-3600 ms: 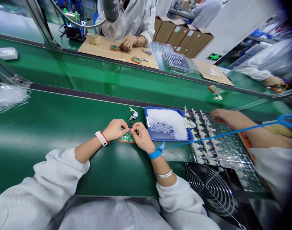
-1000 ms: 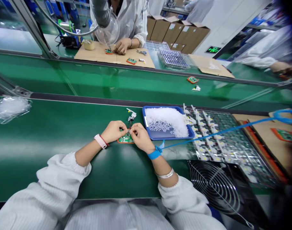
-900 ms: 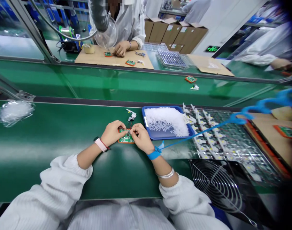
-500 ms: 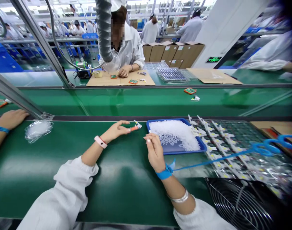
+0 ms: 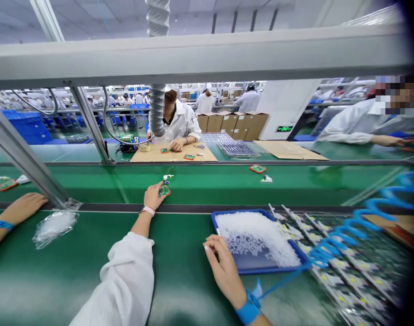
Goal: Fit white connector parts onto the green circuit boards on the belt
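Note:
My left hand (image 5: 154, 197) reaches over the green belt, its fingers closed on the near left edge of a small circuit board (image 5: 165, 191) with an orange rim. A small white part (image 5: 167, 177) with a dark blue piece is just beyond the board. My right hand (image 5: 223, 269) hovers left of a blue tray (image 5: 261, 270) heaped with small white pieces (image 5: 247, 222). Its thumb and index fingertips come together; anything between them is too small to make out. A blue wrist strap (image 5: 248, 308) with a coiled cord (image 5: 353, 231) is on the right wrist.
Rows of white parts with wires (image 5: 329, 253) lie right of the tray. Another board (image 5: 257, 169) and a white part (image 5: 266, 179) sit on the belt. At left are a plastic bag (image 5: 55, 226), a metal post (image 5: 33, 154) and a co-worker's hand (image 5: 26, 206). A person works opposite.
My left hand has moved forward from the near table to the belt with the orange-rimmed board. The right hand stays beside the tray. The view has tilted up.

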{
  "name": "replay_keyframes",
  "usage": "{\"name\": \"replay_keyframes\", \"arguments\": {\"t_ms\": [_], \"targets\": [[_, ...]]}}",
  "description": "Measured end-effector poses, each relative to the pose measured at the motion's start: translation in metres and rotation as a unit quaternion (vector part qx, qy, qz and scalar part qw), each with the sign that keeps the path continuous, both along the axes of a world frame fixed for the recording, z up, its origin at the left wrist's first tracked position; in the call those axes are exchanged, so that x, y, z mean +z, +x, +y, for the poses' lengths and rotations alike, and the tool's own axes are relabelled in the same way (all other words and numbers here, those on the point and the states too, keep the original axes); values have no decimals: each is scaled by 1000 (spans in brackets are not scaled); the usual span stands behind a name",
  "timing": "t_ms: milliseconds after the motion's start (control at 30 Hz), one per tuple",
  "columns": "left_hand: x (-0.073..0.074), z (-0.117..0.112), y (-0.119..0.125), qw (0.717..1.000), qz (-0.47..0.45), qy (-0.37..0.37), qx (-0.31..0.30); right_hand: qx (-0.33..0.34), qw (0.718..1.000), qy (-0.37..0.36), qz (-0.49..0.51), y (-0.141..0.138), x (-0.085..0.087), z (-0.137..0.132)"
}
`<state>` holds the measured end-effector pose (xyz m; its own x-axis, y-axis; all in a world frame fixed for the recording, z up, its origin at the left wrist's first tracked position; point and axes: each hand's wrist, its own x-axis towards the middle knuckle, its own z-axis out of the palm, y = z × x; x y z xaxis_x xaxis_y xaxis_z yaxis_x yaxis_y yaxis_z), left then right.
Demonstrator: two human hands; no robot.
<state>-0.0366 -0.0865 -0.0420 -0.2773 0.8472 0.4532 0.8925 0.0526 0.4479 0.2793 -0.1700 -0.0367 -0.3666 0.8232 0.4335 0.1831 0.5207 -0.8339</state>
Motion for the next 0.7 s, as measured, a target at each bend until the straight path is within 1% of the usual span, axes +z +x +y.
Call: {"name": "replay_keyframes", "arguments": {"t_ms": [100,167,233,300,400,500,567,600,633,700], "targets": [[5,-8,6,1000,7,9,11,12,1000,-10,-16,-1,0,0],[8,-14,22,1000,12,9,-11,19,999,-18,-30,-1,-1,0],[7,-24,46,998,17,5,-54,22,998,-26,-46,-1,-1,0],[5,-41,76,994,21,-2,-109,26,997,-32,-59,-1,-3,-1],[1,-73,121,974,17,-19,-224,34,996,-42,-66,0,-7,0],[0,-104,150,958,-6,-44,-284,40,996,-60,-47,-2,-13,3],[0,-117,159,955,-36,-53,-291,44,996,-73,-39,-6,-12,6],[0,-120,161,955,-56,-54,-287,50,995,-75,-43,-10,-9,9],[-2,-121,161,955,-78,-51,-280,61,994,-72,-56,-15,-3,12],[-6,-121,158,956,-121,-41,-264,99,988,-47,-106,-29,17,20]]}}
